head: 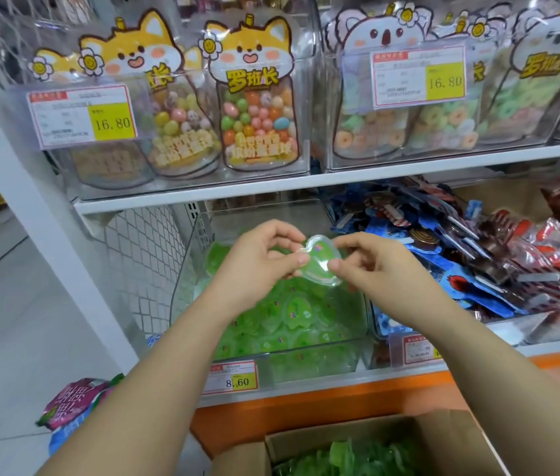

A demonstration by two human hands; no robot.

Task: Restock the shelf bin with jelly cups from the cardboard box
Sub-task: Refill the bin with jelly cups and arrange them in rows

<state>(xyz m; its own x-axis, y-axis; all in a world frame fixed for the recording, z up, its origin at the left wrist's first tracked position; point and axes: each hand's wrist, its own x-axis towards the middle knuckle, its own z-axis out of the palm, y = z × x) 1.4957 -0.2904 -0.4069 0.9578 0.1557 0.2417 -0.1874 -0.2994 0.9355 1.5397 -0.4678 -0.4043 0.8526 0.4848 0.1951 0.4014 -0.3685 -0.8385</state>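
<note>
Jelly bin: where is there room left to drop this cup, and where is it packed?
Room looks free along the back of the bin, beyond the held cup, between its rear wall and the heaped jelly cups. The front, behind the price tag, is packed; blue packets crowd the right.

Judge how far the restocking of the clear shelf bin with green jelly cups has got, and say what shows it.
Done: the clear plastic shelf bin holds a pile of green plastic jelly cups, with room above. In hand: the left hand and right hand pinch one green jelly cup over the bin. Left: the brown cardboard box below holds more green cups.
</note>
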